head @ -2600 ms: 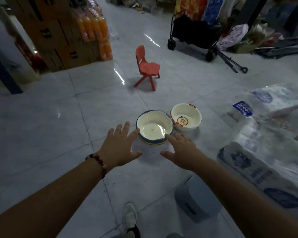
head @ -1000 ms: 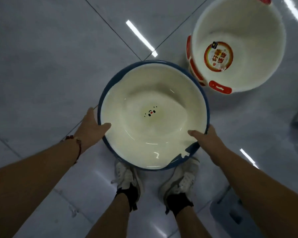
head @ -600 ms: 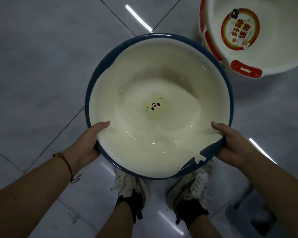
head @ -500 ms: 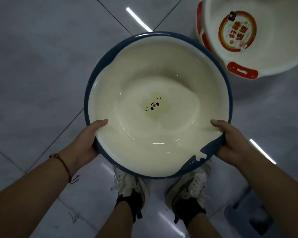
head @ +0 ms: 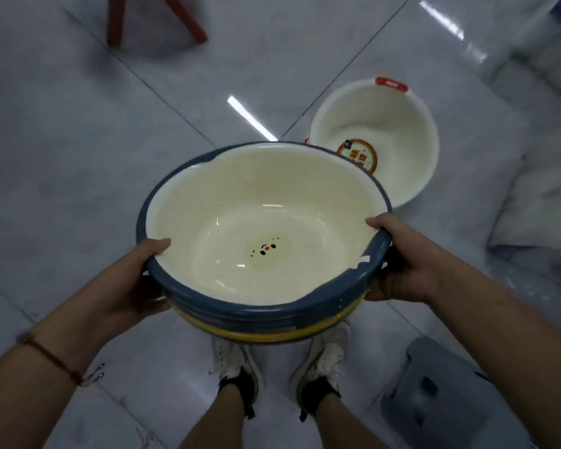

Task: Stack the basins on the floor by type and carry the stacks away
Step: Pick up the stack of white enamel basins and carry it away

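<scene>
I hold a stack of cream basins off the floor in front of my chest; the top one has a dark blue rim and a yellow rim shows beneath it. My left hand grips the rim on the left side, thumb inside. On the opposite side my right hand grips the rim the same way. A white basin with red handles and a round red sticker inside stands on the floor beyond the stack, to the right.
Grey glossy floor tiles lie all around. The legs of a red chair stand at the top left. Wrapped white packs lie on the right. A grey stool stands by my right foot.
The basin stack has risen from the floor in both hands and tilted slightly toward me. The view has swung up, so the white basin sits farther away and the chair legs show.
</scene>
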